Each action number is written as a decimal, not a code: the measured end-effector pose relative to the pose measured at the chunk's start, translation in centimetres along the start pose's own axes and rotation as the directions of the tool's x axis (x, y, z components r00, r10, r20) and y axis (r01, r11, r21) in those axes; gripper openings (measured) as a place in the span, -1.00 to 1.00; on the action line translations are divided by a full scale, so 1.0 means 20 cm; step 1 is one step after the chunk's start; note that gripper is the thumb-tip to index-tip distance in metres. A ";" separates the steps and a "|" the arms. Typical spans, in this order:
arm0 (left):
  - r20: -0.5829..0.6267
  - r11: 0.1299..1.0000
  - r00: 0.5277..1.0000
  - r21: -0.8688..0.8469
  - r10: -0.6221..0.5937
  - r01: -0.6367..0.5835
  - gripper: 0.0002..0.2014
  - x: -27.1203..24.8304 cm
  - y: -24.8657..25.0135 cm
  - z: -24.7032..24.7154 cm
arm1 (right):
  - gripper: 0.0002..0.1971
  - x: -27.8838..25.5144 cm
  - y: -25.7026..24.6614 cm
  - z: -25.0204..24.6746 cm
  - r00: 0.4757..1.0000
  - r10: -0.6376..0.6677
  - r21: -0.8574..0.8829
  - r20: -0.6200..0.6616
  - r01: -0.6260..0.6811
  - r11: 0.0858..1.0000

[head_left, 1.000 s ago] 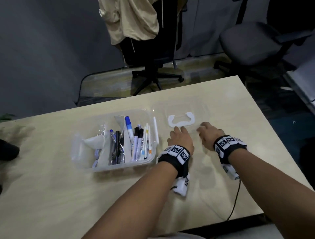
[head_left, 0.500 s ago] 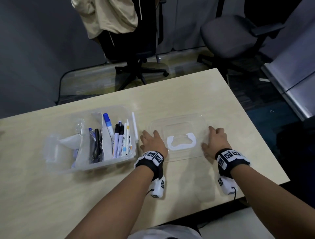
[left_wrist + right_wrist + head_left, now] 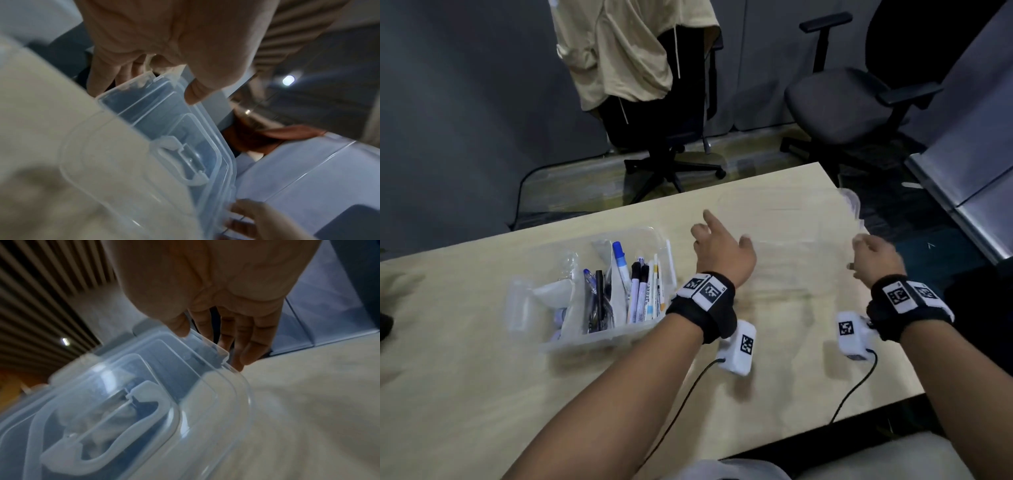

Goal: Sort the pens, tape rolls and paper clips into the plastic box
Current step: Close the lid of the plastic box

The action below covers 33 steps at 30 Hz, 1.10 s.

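A clear plastic box [image 3: 599, 341] stands on the table left of centre, holding several pens [image 3: 640, 291] and some clear wrappers. Both hands hold its transparent lid [image 3: 801, 233] lifted off the table and tilted, to the right of the box. My left hand [image 3: 717, 240] grips the lid's left edge: in the left wrist view the thumb [image 3: 197, 91] lies on the lid [image 3: 164, 129] with the fingers behind it. My right hand [image 3: 873, 255] pinches the right edge; the right wrist view shows its thumb [image 3: 179, 327] on the lid [image 3: 144, 386], whose white handle is folded flat.
The table's [image 3: 482, 394] right edge lies just beyond my right hand. Past the far edge stand two office chairs [image 3: 852, 113], one draped with a beige garment [image 3: 626, 51]. A dark object [image 3: 385, 325] sits at the table's left edge. Cables [image 3: 856, 390] trail from the wrist cameras.
The lid lay flat on the table with a hand at each side; now both hands have taken hold of its edges and raised it, tilted, off the table.
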<state>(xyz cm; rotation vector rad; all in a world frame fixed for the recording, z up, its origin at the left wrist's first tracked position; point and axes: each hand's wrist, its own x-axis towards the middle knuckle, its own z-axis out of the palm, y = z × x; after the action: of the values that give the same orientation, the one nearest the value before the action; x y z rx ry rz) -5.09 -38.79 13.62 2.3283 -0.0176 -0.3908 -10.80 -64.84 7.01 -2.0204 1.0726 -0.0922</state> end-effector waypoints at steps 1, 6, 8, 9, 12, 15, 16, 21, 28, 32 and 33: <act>-0.041 0.998 0.999 -0.047 0.033 -0.035 -0.21 -0.01 0.03 -0.08 | -0.41 -0.02 -0.07 -0.01 1.000 -0.021 0.123 -0.021 0.024 0.992; -0.310 0.965 0.948 -0.221 0.066 -0.139 -0.41 -0.07 0.01 -0.54 | -0.72 -0.27 -0.52 0.09 0.981 -0.190 0.595 -0.037 0.174 0.785; -0.427 0.959 0.902 -0.227 0.057 -0.168 -0.47 -0.09 -0.12 -0.75 | -0.70 -0.40 -0.65 0.18 0.968 -0.252 0.664 -0.004 0.191 0.723; -0.464 0.954 0.884 -0.240 0.049 -0.179 -0.47 -0.09 -0.23 -0.84 | -0.68 -0.46 -0.70 0.24 0.960 -0.277 0.683 0.029 0.184 0.707; -0.522 0.917 0.852 -0.356 -0.037 -0.178 -0.37 -0.10 -0.60 -1.04 | -0.67 -0.65 -0.80 0.43 0.930 -0.336 0.731 0.150 0.125 0.671; -0.493 0.836 0.861 -0.519 -0.123 -0.178 -0.46 -0.17 -0.91 -1.17 | -0.65 -0.81 -0.85 0.59 0.899 -0.372 0.728 0.232 0.094 0.679; -0.474 0.823 0.868 -0.545 -0.144 -0.161 -0.49 -0.20 -0.99 -1.20 | -0.66 -0.85 -0.85 0.63 0.892 -0.377 0.708 0.250 0.097 0.700; -0.441 0.898 0.883 -0.436 -0.158 -0.057 -0.94 -0.27 -1.32 -1.24 | -0.73 -0.95 -0.86 0.78 0.879 -0.385 0.552 0.282 0.180 0.814; -0.315 0.911 0.929 -0.410 -0.196 0.053 -0.52 -0.28 -1.46 -1.16 | -0.34 -1.02 -0.81 0.84 0.854 -0.372 0.191 0.363 0.323 0.927; -0.337 0.964 0.923 -0.244 -0.184 0.103 -0.52 -0.29 -1.39 -1.15 | -0.46 -1.03 -0.81 0.84 0.845 -0.426 -0.045 0.325 0.463 0.885; -0.354 0.970 0.917 -0.219 -0.183 0.109 -0.55 -0.29 -1.38 -1.14 | -0.47 -1.02 -0.81 0.84 0.841 -0.433 -0.092 0.324 0.483 0.871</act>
<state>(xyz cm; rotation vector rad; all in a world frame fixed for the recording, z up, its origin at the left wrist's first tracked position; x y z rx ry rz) -6.99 -2.57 11.17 2.1774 0.3672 -0.0137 -6.20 -34.74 13.25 -2.3254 0.4009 0.0542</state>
